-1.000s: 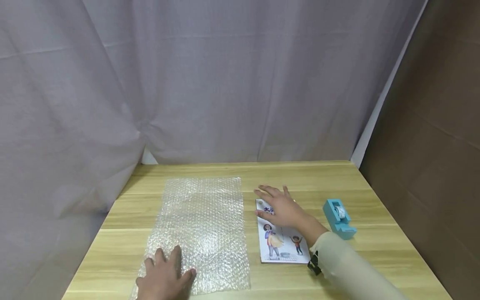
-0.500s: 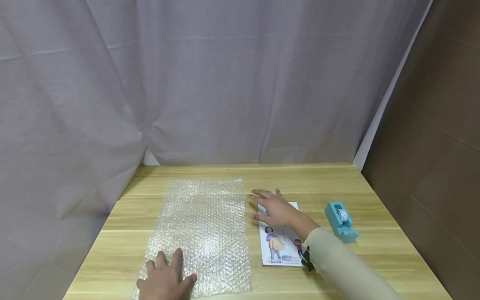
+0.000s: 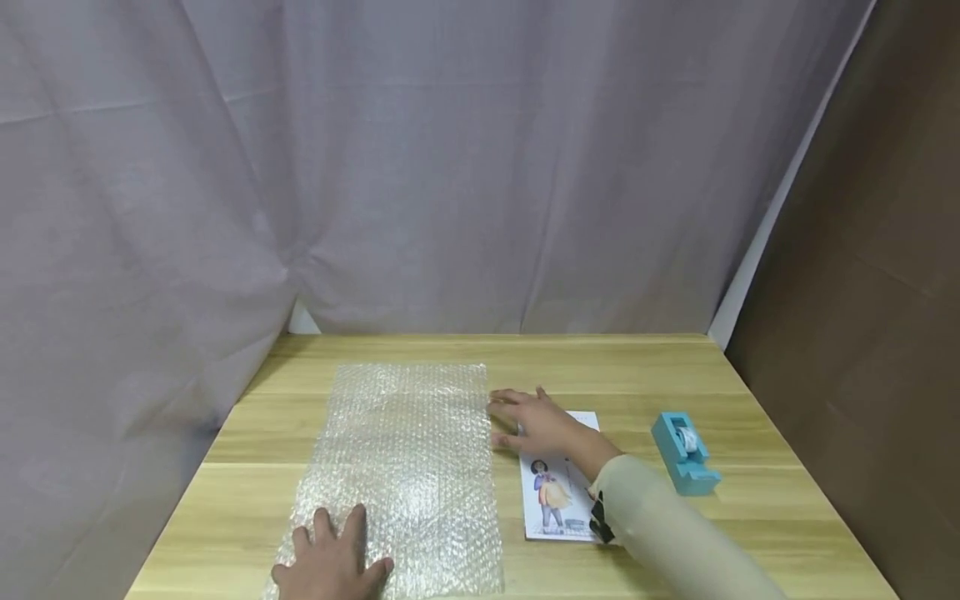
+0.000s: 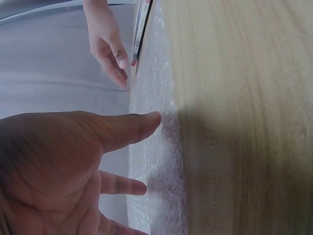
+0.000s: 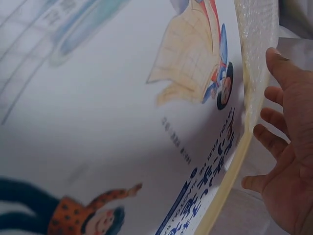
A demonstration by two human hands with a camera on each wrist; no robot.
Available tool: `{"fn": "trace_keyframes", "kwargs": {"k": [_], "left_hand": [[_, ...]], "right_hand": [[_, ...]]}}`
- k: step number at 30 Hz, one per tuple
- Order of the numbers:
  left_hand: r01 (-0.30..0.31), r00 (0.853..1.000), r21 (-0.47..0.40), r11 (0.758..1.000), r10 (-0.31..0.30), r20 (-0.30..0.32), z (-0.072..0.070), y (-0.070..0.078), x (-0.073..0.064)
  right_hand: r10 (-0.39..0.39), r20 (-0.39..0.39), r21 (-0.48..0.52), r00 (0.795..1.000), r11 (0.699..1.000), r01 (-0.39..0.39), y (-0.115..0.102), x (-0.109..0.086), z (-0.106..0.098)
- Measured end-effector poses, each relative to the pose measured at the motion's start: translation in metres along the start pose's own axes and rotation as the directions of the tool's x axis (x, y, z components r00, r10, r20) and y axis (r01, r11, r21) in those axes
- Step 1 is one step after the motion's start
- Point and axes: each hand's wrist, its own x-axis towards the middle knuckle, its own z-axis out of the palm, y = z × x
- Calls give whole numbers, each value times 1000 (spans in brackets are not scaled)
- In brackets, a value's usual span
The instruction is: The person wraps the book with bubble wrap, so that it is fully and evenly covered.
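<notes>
A sheet of clear bubble wrap (image 3: 420, 450) lies flat on the table. With fingers spread, my left hand (image 3: 330, 558) touches its near left part; the left wrist view shows thumb and fingertips at the bubble surface. To the right lies a white picture book (image 3: 551, 500) with drawn figures and dark blue lettering on its cover. Over the book's upper left part is my right hand (image 3: 536, 425), its fingers reaching to the wrap's right edge. In the right wrist view those fingers (image 5: 276, 120) are spread beyond the book's edge, holding nothing. The forearm hides the book's right side.
A turquoise tape dispenser (image 3: 684, 454) with a roll of tape stands on the wooden table (image 3: 757, 500), right of the book. Grey curtain (image 3: 420, 183) hangs behind the table, and a brown panel (image 3: 862, 292) rises along the right.
My right hand has moved left from over the book toward the wrap's right edge. The left hand stays on the wrap. The whole scene sits slightly lower in view.
</notes>
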Motion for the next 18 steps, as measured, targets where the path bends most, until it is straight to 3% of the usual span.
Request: {"fn": "trace_keyframes", "kwargs": {"k": [5,18], "left_hand": [[-5,1000,17,1000,5,24,3,-2,3],[4,1000,19,1000,-4,6,6,-2,3]], "right_hand": [[-15,24,-1,1000,1000,15,-1,6,3],[-36,47,0,998,999,36,-9,20,7]]}}
